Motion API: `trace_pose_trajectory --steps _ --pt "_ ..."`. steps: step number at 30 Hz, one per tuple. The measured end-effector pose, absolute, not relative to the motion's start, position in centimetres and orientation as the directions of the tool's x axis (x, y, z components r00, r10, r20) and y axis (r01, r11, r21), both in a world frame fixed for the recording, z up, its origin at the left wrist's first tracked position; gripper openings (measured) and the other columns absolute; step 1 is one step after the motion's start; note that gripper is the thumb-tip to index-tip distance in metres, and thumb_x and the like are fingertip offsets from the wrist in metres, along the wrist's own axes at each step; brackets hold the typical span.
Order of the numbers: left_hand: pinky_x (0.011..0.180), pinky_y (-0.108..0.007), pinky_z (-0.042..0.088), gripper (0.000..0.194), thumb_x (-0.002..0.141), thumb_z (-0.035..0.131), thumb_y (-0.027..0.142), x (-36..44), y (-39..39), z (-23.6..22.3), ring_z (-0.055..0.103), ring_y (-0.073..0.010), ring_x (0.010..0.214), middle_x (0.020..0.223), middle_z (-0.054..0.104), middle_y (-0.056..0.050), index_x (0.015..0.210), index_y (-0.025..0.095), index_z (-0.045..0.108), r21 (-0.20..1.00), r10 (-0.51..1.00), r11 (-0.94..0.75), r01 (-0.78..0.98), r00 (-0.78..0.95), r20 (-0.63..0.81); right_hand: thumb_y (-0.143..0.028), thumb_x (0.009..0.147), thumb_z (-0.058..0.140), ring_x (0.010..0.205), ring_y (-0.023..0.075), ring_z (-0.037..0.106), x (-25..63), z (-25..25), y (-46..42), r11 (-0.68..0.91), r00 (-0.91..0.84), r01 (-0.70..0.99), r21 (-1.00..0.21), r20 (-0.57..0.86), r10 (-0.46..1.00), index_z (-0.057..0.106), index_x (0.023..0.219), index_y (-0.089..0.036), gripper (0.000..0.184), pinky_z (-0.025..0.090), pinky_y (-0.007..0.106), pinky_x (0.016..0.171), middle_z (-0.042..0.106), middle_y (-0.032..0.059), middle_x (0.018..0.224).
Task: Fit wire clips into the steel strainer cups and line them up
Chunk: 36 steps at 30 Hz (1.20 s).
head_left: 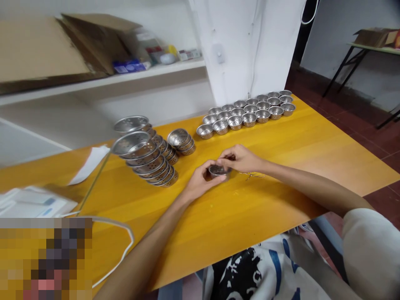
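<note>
A small metal cup (220, 172) sits in my left hand's (201, 182) grasp over the yellow table (318, 146); my right hand (241, 158) bends at its rim, whether pinching anything I cannot tell. Perforated cups (235, 122) stand beyond in three rows, leaning stacks (150, 166) to their left

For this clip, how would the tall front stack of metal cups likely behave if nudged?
The front stack would probably tip easily, being tall over a narrow base. Its nested cups might separate, since each sits only partway inside the next. Each looks stiff yet probably light, being shiny metal pierced with holes.
</note>
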<state>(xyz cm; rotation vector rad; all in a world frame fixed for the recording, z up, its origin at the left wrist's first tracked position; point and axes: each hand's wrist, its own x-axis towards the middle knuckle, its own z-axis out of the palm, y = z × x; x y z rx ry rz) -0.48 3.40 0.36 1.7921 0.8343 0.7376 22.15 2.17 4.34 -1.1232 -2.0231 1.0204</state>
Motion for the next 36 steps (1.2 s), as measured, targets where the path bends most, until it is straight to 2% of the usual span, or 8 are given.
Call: trace_pose_trajectory --steps 2,4,9,14,21,29,33,36 --pt "0.087 -0.034 0.054 0.046 0.083 0.086 0.055 -0.9 3.7 0.5 0.066 -0.0222 0.093 0.101 0.070 -0.004 0.107 0.020 0.069 0.944 0.795 -0.264 0.195 0.599 0.099 -0.034 0.104 0.066 0.075 0.0113 0.065 22.2 3.9 2.4 0.258 -0.504 0.261 -0.930 0.096 0.858 0.076 0.105 -0.013 0.024 0.047 0.024 0.069 0.080 0.0067 0.096" --pt "0.084 -0.033 0.053 0.046 0.084 0.085 0.055 -1.3 3.9 0.7 0.065 -0.0218 0.092 0.099 0.068 -0.004 0.108 0.020 0.068 0.950 0.769 -0.253 0.185 0.634 0.081 -0.034 0.102 0.070 0.070 0.0099 0.061 22.1 3.6 2.5 0.186 -0.514 0.191 -0.964 0.063 0.856 0.075 0.109 -0.013 0.022 0.047 0.023 0.064 0.080 0.0065 0.098" --pt "0.085 -0.032 0.052 0.052 0.079 0.090 0.049 -1.4 3.9 1.1 0.064 -0.0212 0.093 0.102 0.067 -0.003 0.113 0.018 0.064 0.932 0.717 -0.281 0.228 0.696 0.046 -0.046 0.096 0.079 0.051 0.0063 0.047 21.8 2.7 2.1 0.117 -0.545 0.108 -0.987 0.039 0.837 0.069 0.097 -0.017 0.030 0.036 0.020 0.050 0.067 -0.0040 0.072" --pt "0.084 -0.031 0.051 0.058 0.071 0.094 0.041 -1.1 3.9 1.4 0.062 -0.0182 0.090 0.101 0.065 -0.002 0.112 0.017 0.060 0.939 0.706 -0.244 0.243 0.708 0.001 -0.052 0.090 0.083 0.047 0.0053 0.041 21.4 2.0 1.8 0.094 -0.574 0.055 -0.994 0.046 0.818 0.063 0.084 -0.019 0.040 0.029 0.019 0.045 0.054 -0.0078 0.060" --pt "0.075 -0.026 0.045 0.047 0.067 0.086 0.029 -1.2 4.2 1.7 0.053 -0.0131 0.078 0.091 0.058 0.004 0.101 0.020 0.055 0.951 0.680 -0.234 0.200 0.733 0.013 -0.052 0.078 0.093 0.041 0.0043 0.040 20.7 1.5 1.6 0.039 -0.593 0.036 -0.999 0.010 0.805 0.056 0.079 -0.020 0.048 0.027 0.019 0.040 0.057 -0.0087 0.060" --pt "0.073 -0.026 0.042 0.046 0.067 0.085 0.028 -1.2 4.2 1.9 0.049 -0.0127 0.077 0.089 0.055 0.004 0.100 0.020 0.055 0.954 0.686 -0.229 0.194 0.727 0.017 -0.049 0.084 0.087 0.048 0.0048 0.042 20.8 0.9 1.7 0.071 -0.599 0.047 -0.996 0.029 0.800 0.058 0.081 -0.020 0.042 0.036 0.018 0.043 0.057 -0.0079 0.065" --pt "0.073 -0.026 0.042 0.045 0.067 0.085 0.029 -1.2 4.1 1.9 0.049 -0.0133 0.079 0.091 0.055 0.003 0.100 0.019 0.055 0.951 0.685 -0.241 0.196 0.729 0.023 -0.049 0.088 0.082 0.048 0.0047 0.044 20.9 0.9 1.8 0.087 -0.601 0.049 -0.995 0.040 0.798 0.060 0.083 -0.019 0.038 0.036 0.018 0.043 0.060 -0.0060 0.070" --pt "0.072 -0.026 0.042 0.045 0.067 0.085 0.029 -1.3 4.2 1.8 0.049 -0.0134 0.079 0.090 0.054 0.003 0.099 0.019 0.054 0.943 0.689 -0.263 0.206 0.724 0.034 -0.048 0.090 0.082 0.047 0.0048 0.044 20.9 0.9 1.8 0.092 -0.611 0.045 -0.995 0.045 0.790 0.060 0.083 -0.019 0.037 0.036 0.018 0.043 0.057 -0.0071 0.066"
